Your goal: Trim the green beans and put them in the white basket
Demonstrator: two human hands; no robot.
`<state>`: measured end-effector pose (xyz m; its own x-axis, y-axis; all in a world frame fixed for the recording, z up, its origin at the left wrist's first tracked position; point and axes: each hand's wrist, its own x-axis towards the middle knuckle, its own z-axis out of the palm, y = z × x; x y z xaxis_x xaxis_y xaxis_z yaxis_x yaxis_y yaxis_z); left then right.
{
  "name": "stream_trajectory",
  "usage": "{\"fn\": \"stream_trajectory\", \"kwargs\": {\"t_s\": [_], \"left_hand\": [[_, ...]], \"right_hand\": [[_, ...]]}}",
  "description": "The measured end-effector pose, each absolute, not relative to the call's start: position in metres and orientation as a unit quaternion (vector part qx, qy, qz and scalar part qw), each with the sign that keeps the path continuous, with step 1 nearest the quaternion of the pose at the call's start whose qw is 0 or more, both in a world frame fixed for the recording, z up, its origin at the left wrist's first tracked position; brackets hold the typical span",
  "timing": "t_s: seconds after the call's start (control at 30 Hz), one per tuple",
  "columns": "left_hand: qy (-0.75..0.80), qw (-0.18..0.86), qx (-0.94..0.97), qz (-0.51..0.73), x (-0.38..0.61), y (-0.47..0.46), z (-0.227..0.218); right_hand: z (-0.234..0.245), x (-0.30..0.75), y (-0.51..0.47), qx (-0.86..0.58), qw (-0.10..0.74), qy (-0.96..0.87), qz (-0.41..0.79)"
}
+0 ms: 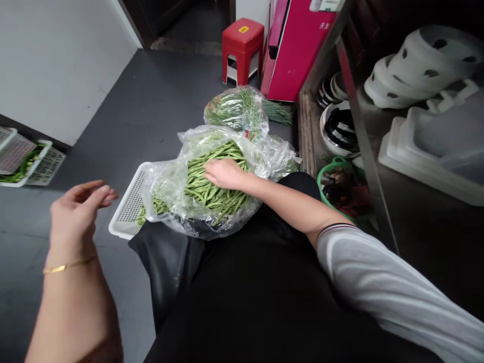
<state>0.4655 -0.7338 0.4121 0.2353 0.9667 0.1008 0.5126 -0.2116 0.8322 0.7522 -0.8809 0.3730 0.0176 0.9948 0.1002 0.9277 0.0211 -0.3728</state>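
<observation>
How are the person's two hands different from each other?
The left hand is up in the air above the floor, but the right hand is down at the green beans in the clear bag. The left hand has a gold bracelet at its wrist, while the right hand shows none. Both hands are bare, with no gloves.

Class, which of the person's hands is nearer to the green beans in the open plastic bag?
Right. The right hand is at the green beans, inside the bag's opening; the left hand is raised off to the left, beyond the white basket.
</observation>
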Motion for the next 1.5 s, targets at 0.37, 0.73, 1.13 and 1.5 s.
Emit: {"fn": "stream_trajectory", "kwargs": {"t_s": [0.37, 0.73, 1.13, 1.5], "left_hand": [[0.372, 0.864, 0.340, 0.023, 0.615, -0.923, 0.345], [0.327, 0.799, 0.488, 0.132, 0.595, -0.924, 0.371], [0.274, 0.741, 0.610, 0.069, 0.573, -0.913, 0.366], [0.284, 0.831, 0.478, 0.008, 0.576, -0.914, 0.370]], "right_hand": [[0.353, 0.756, -1.030, -0.766, 0.325, -0.511, 0.215], [0.366, 0.743, -1.039, -0.538, 0.162, -0.715, 0.416], [0.389, 0.727, -0.993, -0.602, 0.518, -0.513, 0.325], [0.372, 0.743, -0.990, -0.591, 0.452, -0.473, 0.472]]}}
